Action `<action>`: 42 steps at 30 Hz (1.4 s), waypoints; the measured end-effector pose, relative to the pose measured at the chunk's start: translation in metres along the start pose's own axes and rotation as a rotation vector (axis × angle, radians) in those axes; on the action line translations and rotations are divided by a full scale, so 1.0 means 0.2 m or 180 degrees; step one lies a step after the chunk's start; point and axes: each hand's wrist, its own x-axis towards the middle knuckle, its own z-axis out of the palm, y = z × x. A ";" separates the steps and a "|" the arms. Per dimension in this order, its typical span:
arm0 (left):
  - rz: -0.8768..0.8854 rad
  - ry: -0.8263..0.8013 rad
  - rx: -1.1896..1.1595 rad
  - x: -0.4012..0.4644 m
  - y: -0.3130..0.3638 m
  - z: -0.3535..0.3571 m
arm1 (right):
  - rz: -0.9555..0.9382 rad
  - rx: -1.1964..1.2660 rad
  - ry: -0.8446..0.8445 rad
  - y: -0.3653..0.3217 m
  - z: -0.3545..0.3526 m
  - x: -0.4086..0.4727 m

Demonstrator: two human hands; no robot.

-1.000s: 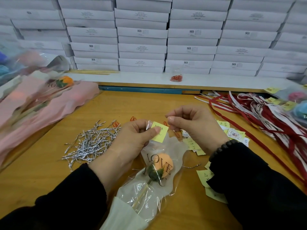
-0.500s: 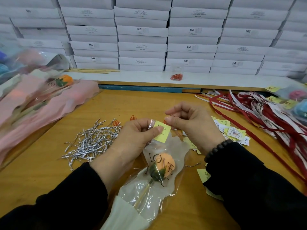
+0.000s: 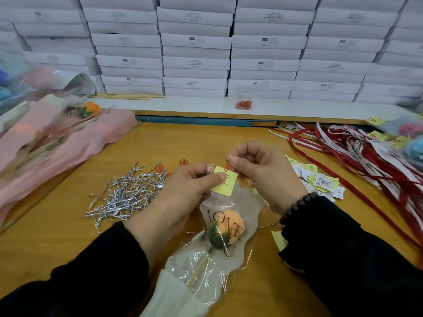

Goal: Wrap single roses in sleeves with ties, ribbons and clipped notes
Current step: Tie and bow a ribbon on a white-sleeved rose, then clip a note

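A peach rose [image 3: 231, 227] on a wooden stick lies in a clear sleeve [image 3: 206, 271] printed LOVE, on the wooden table [image 3: 160, 143] before me. My left hand [image 3: 183, 193] pinches a yellow note [image 3: 225, 184] against the sleeve's top edge with its thumb. My right hand [image 3: 263, 170] pinches a red paper clip [image 3: 228, 167] at the note's upper corner. Silver twist ties [image 3: 128, 193] lie in a heap to the left. Red and white ribbons [image 3: 366, 152] spread at the right.
Pink sleeves with a wrapped orange rose [image 3: 89, 109] are piled at the left. Loose yellow notes and tags [image 3: 320, 181] lie right of my hands. More red clips [image 3: 243, 104] sit on the white ledge below stacked white boxes [image 3: 196, 62]. Finished roses [image 3: 409, 129] lie far right.
My right hand has brought the red clip down onto the top corner of the yellow note, which my left hand keeps pinned to the sleeve.
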 end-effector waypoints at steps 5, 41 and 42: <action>-0.0082 0.0031 -0.0140 -0.01 0.01 0.01 | -0.0045 -0.0052 -0.0057 -0.01 0.00 0.00; -0.0143 0.0150 -0.0390 0.00 -0.01 0.00 | -0.0051 -0.0560 -0.0200 -0.01 -0.03 -0.02; -0.0156 0.0163 -0.0391 0.00 -0.01 0.00 | -0.0060 -0.0605 -0.0233 -0.01 -0.03 -0.02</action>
